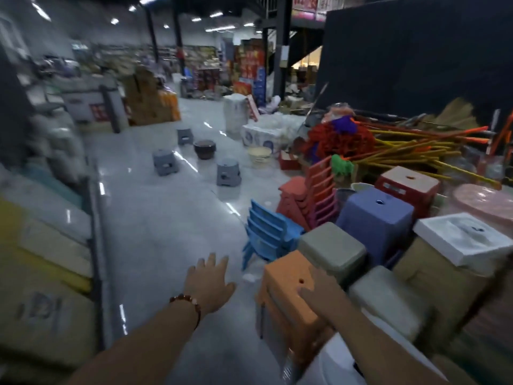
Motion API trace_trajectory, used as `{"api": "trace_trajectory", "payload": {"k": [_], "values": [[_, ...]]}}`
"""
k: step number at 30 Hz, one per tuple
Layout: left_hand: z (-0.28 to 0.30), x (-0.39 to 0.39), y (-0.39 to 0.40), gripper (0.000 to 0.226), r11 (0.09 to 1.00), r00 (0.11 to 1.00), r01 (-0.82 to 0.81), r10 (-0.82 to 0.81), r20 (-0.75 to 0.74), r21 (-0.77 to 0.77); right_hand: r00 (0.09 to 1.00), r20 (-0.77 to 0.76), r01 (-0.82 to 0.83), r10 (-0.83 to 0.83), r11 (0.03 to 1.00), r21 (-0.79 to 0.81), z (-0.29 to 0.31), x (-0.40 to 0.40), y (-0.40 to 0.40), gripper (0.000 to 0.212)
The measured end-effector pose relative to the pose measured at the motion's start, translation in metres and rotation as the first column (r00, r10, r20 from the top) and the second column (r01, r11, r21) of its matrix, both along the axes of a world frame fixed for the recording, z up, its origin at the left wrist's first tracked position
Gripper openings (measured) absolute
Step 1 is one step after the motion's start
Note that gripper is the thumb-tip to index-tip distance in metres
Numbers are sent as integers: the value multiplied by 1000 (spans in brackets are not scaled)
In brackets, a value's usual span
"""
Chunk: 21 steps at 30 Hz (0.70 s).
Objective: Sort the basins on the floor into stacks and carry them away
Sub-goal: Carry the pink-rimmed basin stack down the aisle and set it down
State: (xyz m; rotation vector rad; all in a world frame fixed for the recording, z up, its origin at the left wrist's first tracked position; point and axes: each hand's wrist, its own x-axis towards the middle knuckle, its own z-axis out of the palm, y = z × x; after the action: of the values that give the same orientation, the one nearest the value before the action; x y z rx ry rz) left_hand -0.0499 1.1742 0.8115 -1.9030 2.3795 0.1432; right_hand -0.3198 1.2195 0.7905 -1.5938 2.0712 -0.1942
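Note:
Two basin stacks stand far ahead on the shiny floor: a dark brown stack point(205, 148) and a cream stack point(259, 155) to its right. A pink basin point(484, 200) lies among goods at the far right. My left hand point(208, 279), with a bead bracelet at the wrist, hangs over the bare floor with fingers spread and holds nothing. My right hand point(319, 291) is stretched over the top of an orange plastic stool point(288, 284), fingers loosely extended; whether it touches the stool is unclear.
Grey step stools point(228, 172) point(165, 162) point(185, 136) stand around the basins. Stacked stools, blue point(266, 234) and red child chairs point(311, 201), brooms point(402, 145) and a white sink box point(463, 241) crowd the right. Cardboard boxes point(47, 273) line the left.

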Motion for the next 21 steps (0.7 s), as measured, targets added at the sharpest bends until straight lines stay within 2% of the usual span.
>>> {"api": "trace_trajectory", "payload": {"k": [2, 5, 7, 14, 21], "values": [[3, 50, -21, 73, 999, 997, -44, 44, 56, 1, 998, -20, -65, 65, 998, -4, -5, 42, -30, 92], [2, 100, -50, 74, 994, 990, -107, 103, 97, 36, 991, -46, -132, 129, 990, -58, -6, 87, -69, 68], [-1, 116, -71, 75, 992, 989, -122, 118, 91, 39, 991, -12, -133, 133, 990, -55, -7, 109, -92, 73], [-7, 130, -152, 76, 993, 991, -109, 106, 81, 40, 979, -62, -195, 193, 980, -34, -14, 143, -191, 76], [-6, 103, -291, 75, 994, 995, -97, 96, 30, 42, 973, -106, -215, 207, 974, -75, 4, 135, -337, 75]]}}
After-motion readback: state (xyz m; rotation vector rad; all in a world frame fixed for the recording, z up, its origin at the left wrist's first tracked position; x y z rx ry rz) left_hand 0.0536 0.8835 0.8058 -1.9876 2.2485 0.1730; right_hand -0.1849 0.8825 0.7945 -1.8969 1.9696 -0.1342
